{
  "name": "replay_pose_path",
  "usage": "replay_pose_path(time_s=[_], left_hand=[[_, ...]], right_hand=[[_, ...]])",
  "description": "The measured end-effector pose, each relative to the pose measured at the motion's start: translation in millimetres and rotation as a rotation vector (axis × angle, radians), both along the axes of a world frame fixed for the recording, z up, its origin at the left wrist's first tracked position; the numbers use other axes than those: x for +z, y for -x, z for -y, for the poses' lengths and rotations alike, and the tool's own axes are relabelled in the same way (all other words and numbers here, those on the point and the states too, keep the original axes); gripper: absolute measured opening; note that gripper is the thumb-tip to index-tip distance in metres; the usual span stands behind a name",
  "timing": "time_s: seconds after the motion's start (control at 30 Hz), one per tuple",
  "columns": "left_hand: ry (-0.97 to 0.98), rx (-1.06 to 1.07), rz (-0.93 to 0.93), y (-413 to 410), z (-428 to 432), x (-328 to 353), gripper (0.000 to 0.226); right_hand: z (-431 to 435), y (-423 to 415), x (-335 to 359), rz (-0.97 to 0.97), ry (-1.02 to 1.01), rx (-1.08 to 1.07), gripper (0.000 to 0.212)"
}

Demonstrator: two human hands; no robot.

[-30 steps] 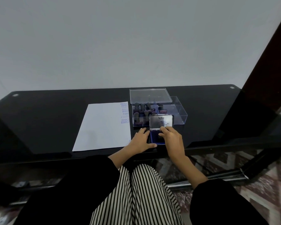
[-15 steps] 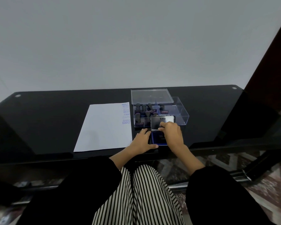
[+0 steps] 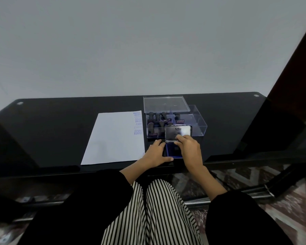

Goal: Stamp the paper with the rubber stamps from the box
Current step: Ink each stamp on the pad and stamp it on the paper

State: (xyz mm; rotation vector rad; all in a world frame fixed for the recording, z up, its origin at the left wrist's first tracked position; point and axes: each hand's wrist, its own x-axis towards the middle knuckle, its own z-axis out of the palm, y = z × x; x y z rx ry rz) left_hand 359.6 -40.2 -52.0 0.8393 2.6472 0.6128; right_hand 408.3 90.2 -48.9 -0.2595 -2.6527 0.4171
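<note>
A white paper (image 3: 113, 138) lies on the black glass table, with several blue stamp prints down its right edge. To its right stands a clear plastic box (image 3: 200, 124) holding several dark-handled rubber stamps (image 3: 157, 119). In front of the box sits a blue ink pad (image 3: 170, 150) with its silver lid (image 3: 177, 131) raised. My left hand (image 3: 155, 154) rests flat against the pad's left side, thumb along its front edge. My right hand (image 3: 191, 149) grips the lid's lower edge with curled fingers and hides most of the pad.
The box's clear lid (image 3: 166, 104) leans behind the box. The table's front edge (image 3: 113, 171) runs just before my lap. A dark wooden frame (image 3: 290, 68) rises at the right, and patterned floor shows below the glass.
My right hand's fingers have shifted slightly on the ink pad lid. My left hand and the other objects have stayed where they were.
</note>
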Motion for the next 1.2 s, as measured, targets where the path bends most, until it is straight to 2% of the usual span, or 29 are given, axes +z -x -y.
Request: replay_pose_path(time_s=[0.13, 0.27, 0.33, 0.6, 0.8, 0.9, 1.1, 1.2], left_hand=[[-0.001, -0.003, -0.006, 0.1, 0.3, -0.3, 0.079], [-0.012, -0.009, -0.018, -1.0, 0.1, 0.8, 0.078], [-0.016, -0.010, -0.019, -0.9, 0.1, 1.6, 0.077], [0.014, -0.011, -0.005, 0.0, 0.4, 1.3, 0.078], [0.017, -0.005, 0.000, 0.9, 0.1, 0.8, 0.079], [0.012, -0.005, -0.006, 2.3, -0.1, -0.6, 0.079], [-0.010, -0.013, -0.021, 1.3, 0.4, -1.0, 0.078], [-0.013, -0.020, -0.032, 0.6, 0.9, -0.5, 0.077]], right_hand=[[0.2, 6.6, 5.2, 0.027, 0.013, -0.010, 0.020], [2.0, -10.7, -11.9, -0.144, 0.026, 0.045, 0.009], [1.3, -15.5, -17.0, -0.171, 0.030, 0.054, 0.012], [-3.1, 12.9, 15.6, 0.120, 0.063, -0.002, 0.020], [-5.9, 25.1, 25.5, 0.214, 0.171, -0.022, 0.018], [-4.4, 18.2, 18.6, 0.158, 0.112, -0.020, 0.018], [1.3, -13.2, -12.0, -0.188, 0.039, 0.038, 0.007], [1.0, -20.3, -19.8, -0.263, 0.016, 0.056, 0.013]])
